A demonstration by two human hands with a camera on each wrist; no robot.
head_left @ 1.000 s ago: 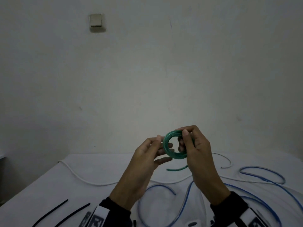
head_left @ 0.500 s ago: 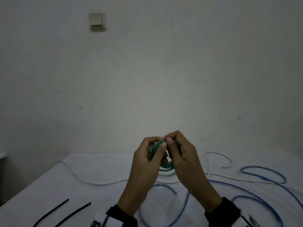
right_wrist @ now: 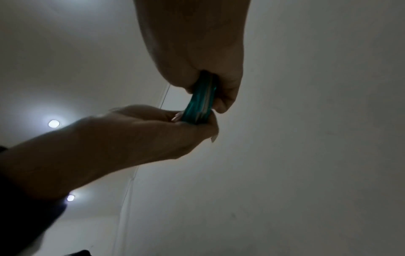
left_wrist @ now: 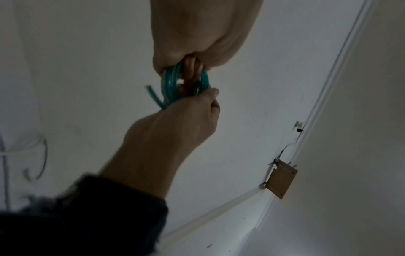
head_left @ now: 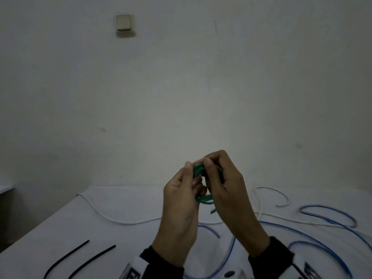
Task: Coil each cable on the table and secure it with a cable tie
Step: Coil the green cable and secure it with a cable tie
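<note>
A green cable coil (head_left: 204,199) of several turns is held up above the table between both hands. My left hand (head_left: 191,172) pinches its left side with thumb and fingers. My right hand (head_left: 209,166) grips the top and right side, its fingers curled round the strands. A short loose end (head_left: 213,211) sticks out below the right palm. In the left wrist view the coil (left_wrist: 170,86) hangs between both hands with that end pointing left. The right wrist view has the coil (right_wrist: 199,102) edge-on, pinched from both sides. No tie is visible on it.
Two black cable ties (head_left: 66,256) (head_left: 92,260) lie on the white table (head_left: 50,234) at the near left. A long white cable (head_left: 112,217) and a looping blue cable (head_left: 322,244) sprawl under and right of my hands. A plain wall stands behind.
The coil, earlier facing me as an open ring, is now turned edge-on and squeezed between both hands. The hands have come together and the trailing end has been drawn in shorter.
</note>
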